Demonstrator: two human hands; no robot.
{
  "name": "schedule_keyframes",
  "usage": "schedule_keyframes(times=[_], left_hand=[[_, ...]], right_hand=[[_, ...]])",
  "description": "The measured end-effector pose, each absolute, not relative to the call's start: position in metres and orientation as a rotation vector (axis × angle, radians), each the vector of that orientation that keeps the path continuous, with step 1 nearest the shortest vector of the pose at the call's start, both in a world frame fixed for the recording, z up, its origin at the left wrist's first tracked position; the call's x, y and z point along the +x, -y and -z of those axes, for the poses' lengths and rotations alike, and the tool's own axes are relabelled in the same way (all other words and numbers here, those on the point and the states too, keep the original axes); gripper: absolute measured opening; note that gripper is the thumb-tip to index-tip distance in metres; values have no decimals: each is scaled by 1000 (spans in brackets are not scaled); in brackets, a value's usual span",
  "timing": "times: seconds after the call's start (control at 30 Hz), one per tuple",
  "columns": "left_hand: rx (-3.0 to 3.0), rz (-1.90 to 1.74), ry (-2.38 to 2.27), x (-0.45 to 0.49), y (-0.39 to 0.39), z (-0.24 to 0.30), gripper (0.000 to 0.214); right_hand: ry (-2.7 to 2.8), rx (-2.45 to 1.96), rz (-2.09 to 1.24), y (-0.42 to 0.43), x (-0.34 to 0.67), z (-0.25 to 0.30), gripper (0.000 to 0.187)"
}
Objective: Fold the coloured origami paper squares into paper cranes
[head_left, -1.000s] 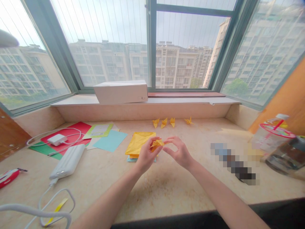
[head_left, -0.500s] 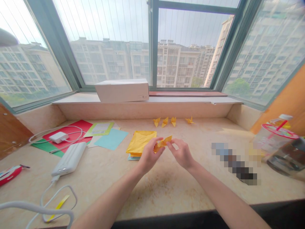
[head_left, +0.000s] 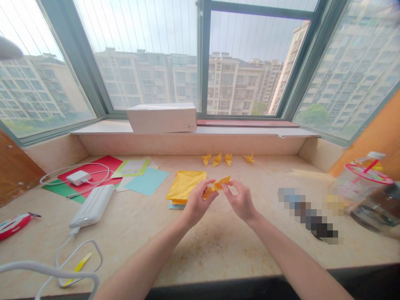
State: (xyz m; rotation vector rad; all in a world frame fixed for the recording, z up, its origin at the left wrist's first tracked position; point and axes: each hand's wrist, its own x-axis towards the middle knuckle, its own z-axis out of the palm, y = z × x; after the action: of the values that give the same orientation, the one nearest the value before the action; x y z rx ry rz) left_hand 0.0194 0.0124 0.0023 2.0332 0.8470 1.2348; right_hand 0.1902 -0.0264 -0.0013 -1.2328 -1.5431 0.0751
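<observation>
"Yellow folded paper [head_left: 224, 181]: where was it?"
"In the head view, just right of the packet [head_left: 186, 184], pinched by left hand [head_left: 198, 203] and right hand [head_left: 243, 201]."
"The danger?"
"Too hard a pull might have torn it."

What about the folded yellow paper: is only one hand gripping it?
No: the left hand and the right hand both grip the folded yellow paper, from opposite sides.

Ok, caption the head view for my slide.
Left hand and right hand hold a folded yellow paper; four yellow paper cranes sit farther back on the countertop.
</observation>
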Motion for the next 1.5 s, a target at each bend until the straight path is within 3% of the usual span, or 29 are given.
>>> schedule_keyframes(times=[0.3, 0.53, 1.23, 1.37, 1.5], left_hand=[[2003, -1347, -805, 15, -11, -12, 13], [2048, -1255, -902, 15, -10, -7, 28], [2036, -1292, -856, 15, -7, -10, 21], [2090, -1327, -893, 16, -7, -8, 19], [2113, -1375, -885, 15, -9, -6, 22]], right_hand=[[1663, -1089, -62, 27, 190, -2, 13], [1723, -1050, -43, 28, 191, -2, 13], [1717, -1036, 87, 28, 193, -2, 7], [1672, -1107, 47, 29, 191, -3, 11], [1574, -1216, -182, 30, 186, -1, 27]])
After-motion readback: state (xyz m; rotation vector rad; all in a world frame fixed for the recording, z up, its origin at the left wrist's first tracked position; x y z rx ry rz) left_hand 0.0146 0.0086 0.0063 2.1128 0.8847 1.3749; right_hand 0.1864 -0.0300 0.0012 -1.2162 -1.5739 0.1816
